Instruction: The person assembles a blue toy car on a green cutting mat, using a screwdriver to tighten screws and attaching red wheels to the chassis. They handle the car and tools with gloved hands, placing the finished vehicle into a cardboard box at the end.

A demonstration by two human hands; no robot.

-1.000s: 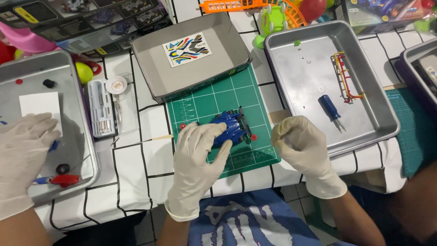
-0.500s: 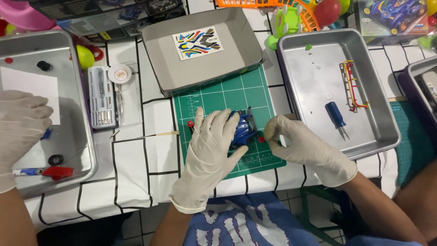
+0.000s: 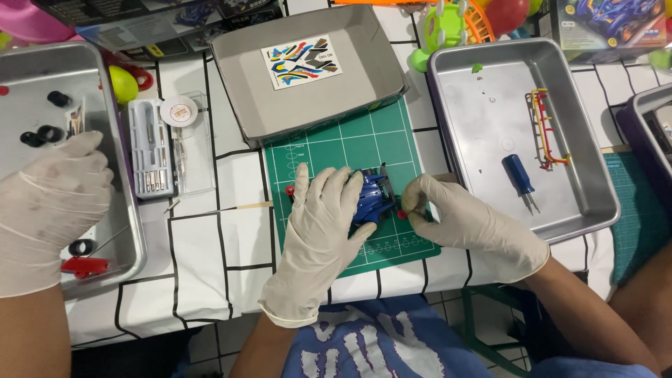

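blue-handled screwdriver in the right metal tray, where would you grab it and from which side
Grip the blue-handled screwdriver by its thick handle, coming from above. It lies flat on the bare silver metal tray, its thin tip pointing at the near rim, with nothing beside the handle.

Counting three gloved hands in view: the wearer's left hand [image 3: 318,238] and right hand [image 3: 465,224], plus one co-worker's hand [image 3: 52,210] at the left edge. One blue toy car [image 3: 371,196] is sitting on one green cutting mat [image 3: 350,147]. Three metal trays are showing: left [image 3: 126,231], right [image 3: 595,203], and a third [image 3: 647,112] partly cut off. One blue-handled screwdriver [image 3: 519,175]. One sticker sheet [image 3: 302,61]. Perhaps three small black rings [image 3: 42,129]; view poor there.
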